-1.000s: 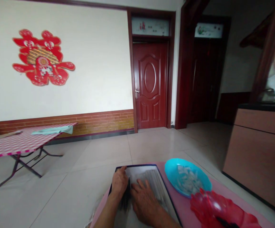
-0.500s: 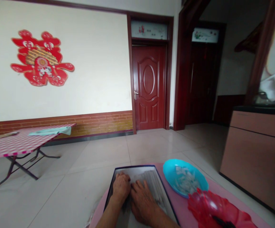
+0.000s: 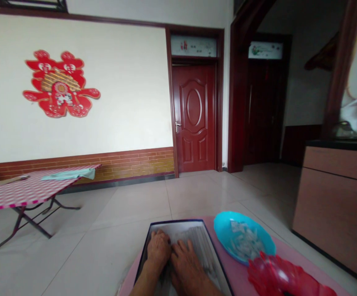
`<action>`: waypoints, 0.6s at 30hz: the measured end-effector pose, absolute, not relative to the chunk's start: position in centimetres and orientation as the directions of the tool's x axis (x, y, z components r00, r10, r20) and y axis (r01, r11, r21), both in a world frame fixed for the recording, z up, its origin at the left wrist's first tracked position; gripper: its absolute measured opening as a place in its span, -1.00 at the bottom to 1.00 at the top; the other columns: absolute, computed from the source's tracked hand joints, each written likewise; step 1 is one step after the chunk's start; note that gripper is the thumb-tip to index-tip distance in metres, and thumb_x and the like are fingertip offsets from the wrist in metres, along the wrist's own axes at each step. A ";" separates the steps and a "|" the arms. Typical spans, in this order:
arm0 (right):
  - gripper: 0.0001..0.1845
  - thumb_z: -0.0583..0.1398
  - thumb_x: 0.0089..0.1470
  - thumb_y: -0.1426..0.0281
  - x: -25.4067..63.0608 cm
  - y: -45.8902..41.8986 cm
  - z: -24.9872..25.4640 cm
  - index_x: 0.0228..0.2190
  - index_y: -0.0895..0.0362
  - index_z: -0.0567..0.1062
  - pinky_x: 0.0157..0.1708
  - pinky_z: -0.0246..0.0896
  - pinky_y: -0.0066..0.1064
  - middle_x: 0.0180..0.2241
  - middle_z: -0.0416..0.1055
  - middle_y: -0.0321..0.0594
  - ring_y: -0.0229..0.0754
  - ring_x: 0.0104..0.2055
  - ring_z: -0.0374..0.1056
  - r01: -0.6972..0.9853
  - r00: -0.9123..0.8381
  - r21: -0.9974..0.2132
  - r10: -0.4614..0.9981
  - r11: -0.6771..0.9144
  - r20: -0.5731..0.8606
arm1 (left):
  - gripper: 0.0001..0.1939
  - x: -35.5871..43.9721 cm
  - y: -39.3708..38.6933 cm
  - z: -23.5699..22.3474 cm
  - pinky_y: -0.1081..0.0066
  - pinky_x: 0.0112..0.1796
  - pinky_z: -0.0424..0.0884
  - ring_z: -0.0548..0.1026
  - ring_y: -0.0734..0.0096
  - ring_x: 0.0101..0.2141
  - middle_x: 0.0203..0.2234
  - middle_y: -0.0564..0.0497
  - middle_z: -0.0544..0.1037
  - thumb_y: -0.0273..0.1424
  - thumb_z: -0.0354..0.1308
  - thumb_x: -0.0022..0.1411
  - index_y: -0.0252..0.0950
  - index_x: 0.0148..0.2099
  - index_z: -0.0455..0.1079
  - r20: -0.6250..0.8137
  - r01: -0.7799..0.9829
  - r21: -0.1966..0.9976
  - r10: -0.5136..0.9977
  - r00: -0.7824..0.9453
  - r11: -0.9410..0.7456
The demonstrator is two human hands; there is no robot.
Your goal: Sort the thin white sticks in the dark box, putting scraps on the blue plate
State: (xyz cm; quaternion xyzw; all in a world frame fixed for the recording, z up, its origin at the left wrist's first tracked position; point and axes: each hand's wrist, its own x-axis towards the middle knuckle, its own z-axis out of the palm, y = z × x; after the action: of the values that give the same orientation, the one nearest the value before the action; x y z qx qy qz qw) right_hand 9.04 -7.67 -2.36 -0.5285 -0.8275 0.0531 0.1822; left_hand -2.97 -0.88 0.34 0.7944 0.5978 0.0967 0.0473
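Note:
Both hands are inside a shallow box (image 3: 178,221) with a pale inside and a dark blue rim. Rows of thin grey strips (image 3: 201,242) lie lengthwise in its right half. My left hand (image 3: 159,248) is curled over the box's left side, its fingertips bent down; what they hold is hidden. Beside it, almost touching, my right hand (image 3: 188,263) lies palm down on the strips with its fingers apart. The space between the hands is dark and mostly covered.
A blue bowl (image 3: 221,226) of small pale pieces stands right of the box on a pink tabletop (image 3: 227,275). Nearer lies a red, see-through plastic item (image 3: 283,273). A folding table (image 3: 36,187) stands at left, a cabinet (image 3: 335,209) at right.
My left hand has come off the box's far left rim and moved inward, closing the gap to my right hand. Dark strips seen between the hands are now mostly covered. My right hand stays nearly in place.

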 end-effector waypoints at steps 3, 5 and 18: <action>-0.57 0.08 0.07 0.34 9.1 -7.2 -2.7 0.00 0.13 0.41 0.24 -0.28 0.12 0.10 0.30 -0.01 0.15 0.22 0.05 0.861 -0.369 -0.276 0.899 0.427 0.237 | -0.66 -3.0 -0.7 0.1 0.30 0.11 0.14 0.47 0.27 -0.05 -0.17 -0.11 0.58 -0.52 -0.06 0.22 -0.28 -0.18 0.55 0.096 0.942 0.193 0.961 0.260 -0.274; -0.58 0.08 0.07 0.34 9.1 -7.0 -2.7 -0.03 0.14 0.43 0.24 -0.28 0.13 0.10 0.31 0.00 0.16 0.22 0.05 0.868 -0.364 -0.270 0.904 0.417 0.226 | -0.66 -2.9 -0.6 -0.1 0.29 0.12 0.14 0.47 0.25 -0.06 -0.18 -0.12 0.58 -0.53 -0.06 0.22 -0.29 -0.20 0.56 0.097 0.944 0.193 0.962 0.255 -0.269; -0.62 0.10 0.04 0.34 9.3 -6.9 -2.2 -0.10 0.15 0.49 0.21 -0.21 0.17 0.07 0.33 0.03 0.19 0.19 0.09 0.881 -0.351 -0.259 0.913 0.397 0.207 | -0.61 -3.0 -0.6 -0.5 0.23 0.11 0.17 0.43 0.18 -0.01 -0.20 -0.22 0.58 -0.56 -0.12 0.22 -0.35 -0.21 0.57 0.112 0.937 0.164 0.949 0.293 -0.309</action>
State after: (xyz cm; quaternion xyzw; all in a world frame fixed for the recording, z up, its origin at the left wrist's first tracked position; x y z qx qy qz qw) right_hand 9.26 -6.86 -2.17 -0.5469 -0.8202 0.0510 0.1600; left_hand -2.98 -0.58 -0.48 0.8035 0.5869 0.0941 0.0335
